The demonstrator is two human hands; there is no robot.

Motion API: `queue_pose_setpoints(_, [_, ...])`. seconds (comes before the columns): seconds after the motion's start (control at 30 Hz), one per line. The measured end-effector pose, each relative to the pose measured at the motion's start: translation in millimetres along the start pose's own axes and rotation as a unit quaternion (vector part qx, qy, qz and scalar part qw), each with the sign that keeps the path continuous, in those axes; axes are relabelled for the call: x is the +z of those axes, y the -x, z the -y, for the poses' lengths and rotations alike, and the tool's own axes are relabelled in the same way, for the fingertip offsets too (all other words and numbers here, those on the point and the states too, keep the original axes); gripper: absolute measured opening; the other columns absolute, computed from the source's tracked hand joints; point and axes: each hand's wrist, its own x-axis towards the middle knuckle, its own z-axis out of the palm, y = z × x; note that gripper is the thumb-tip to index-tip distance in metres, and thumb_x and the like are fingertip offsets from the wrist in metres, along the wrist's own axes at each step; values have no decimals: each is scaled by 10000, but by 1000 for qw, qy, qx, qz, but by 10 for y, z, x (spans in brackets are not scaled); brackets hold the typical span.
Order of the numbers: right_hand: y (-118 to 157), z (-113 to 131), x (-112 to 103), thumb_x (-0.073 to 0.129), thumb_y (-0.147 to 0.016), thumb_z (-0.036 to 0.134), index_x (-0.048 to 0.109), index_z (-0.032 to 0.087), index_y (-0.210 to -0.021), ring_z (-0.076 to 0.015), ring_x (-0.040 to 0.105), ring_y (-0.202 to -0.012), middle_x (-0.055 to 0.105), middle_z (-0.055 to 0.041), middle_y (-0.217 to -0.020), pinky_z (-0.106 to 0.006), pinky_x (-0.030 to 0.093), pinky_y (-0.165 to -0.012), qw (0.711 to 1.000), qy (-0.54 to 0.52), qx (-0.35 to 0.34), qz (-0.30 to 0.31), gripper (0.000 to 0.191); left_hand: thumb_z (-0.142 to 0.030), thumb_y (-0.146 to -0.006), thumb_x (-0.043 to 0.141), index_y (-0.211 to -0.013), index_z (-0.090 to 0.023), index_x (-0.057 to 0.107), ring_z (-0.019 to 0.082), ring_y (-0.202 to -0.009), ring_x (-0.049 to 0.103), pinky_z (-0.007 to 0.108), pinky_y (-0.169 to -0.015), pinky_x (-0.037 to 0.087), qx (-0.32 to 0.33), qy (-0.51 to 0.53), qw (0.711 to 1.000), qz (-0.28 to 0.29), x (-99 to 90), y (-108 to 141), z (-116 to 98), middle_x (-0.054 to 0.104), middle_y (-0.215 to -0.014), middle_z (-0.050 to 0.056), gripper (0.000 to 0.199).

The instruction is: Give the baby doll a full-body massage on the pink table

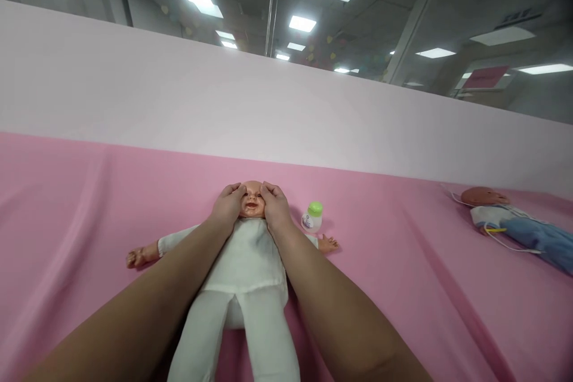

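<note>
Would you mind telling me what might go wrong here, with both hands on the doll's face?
1. The left hand and right hand press on the cheeks of the doll; the head could perhaps roll sideways on the soft pink cloth.
2. The small bottle stands upright close beside the right wrist, so a sideways move might topple it.

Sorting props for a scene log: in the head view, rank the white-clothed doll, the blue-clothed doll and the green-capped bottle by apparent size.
1. White-clothed doll, largest, though nearest the camera.
2. Blue-clothed doll, partly cut off at the frame edge.
3. Green-capped bottle, smallest.
</note>
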Motion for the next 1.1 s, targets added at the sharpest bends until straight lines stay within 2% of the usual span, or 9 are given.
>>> queue_pose_setpoints(0.1, [17,16,-20,701,-855,403,723,234,-1167,-251,625,-1294,709,-56,-1344,-406,499,-1121,1000,-29,9,-1,356,-374,-883,662,-1246,-197,691,264,-1106,731,380,-941,606,-18,34,999,5,-32,-8,12,754,-1224,116,404])
queue_pose_setpoints(0.27, [65,51,-27,742,-806,365,720,222,-1208,-252,636,-1278,708,-68,-1352,-408,494,-1125,996,-83,27,17,427,-331,-889,639,-1253,-188,686,258,-1152,708,379,-990,582,-19,64,998,9,-63,11,-5,731,-1277,122,393])
queue_pose_setpoints(0.4, [98,87,-9,849,-720,435,709,218,-1186,-259,668,-1192,740,-68,-1250,-413,525,-1072,998,-60,3,27,533,-395,-813,761,-1231,-182,669,267,-1100,720,374,-946,591,-7,78,996,37,-74,31,-3,742,-1193,118,478])
queue_pose_setpoints(0.5, [115,112,4,904,-635,408,705,214,-1146,-255,678,-1128,738,-62,-1209,-396,550,-1009,999,-29,-8,20,582,-389,-719,855,-1243,-190,640,278,-1012,740,394,-877,605,-3,76,996,43,-88,35,23,732,-1145,114,600])
queue_pose_setpoints(0.57, [120,116,11,918,-605,389,706,211,-1113,-253,681,-1098,735,-61,-1188,-385,559,-971,1000,-17,-11,11,578,-401,-708,864,-1220,-198,649,278,-983,744,400,-859,604,-1,71,997,40,-92,31,43,724,-1137,112,591])
queue_pose_setpoints(0.67, [109,97,14,899,-636,422,711,215,-1078,-248,684,-1060,743,-51,-1128,-389,561,-951,1000,-19,-12,7,523,-443,-741,836,-1184,-208,671,274,-985,741,403,-877,595,0,59,998,28,-86,17,62,728,-1127,108,528])
queue_pose_setpoints(0.8, [44,35,-12,834,-715,465,742,220,-1030,-255,672,-1114,759,-53,-1112,-407,526,-1020,1000,-21,-17,6,409,-449,-813,753,-1146,-211,693,275,-1037,730,409,-936,574,0,45,999,16,-73,-12,70,751,-1128,108,414])
queue_pose_setpoints(0.93, [-54,-38,-62,782,-730,379,774,240,-1042,-253,665,-1159,766,-47,-1190,-408,511,-1053,997,-72,15,9,341,-385,-862,669,-1184,-220,712,282,-1105,714,424,-989,554,3,37,999,10,-83,-55,88,759,-1182,109,365])
queue_pose_setpoints(1.1, [-86,-71,-91,784,-681,283,775,239,-1088,-242,688,-1110,770,-46,-1187,-398,525,-1031,993,-107,39,26,409,-390,-865,662,-1228,-216,705,282,-1139,706,412,-996,552,9,30,999,8,-107,-69,100,750,-1232,118,406])
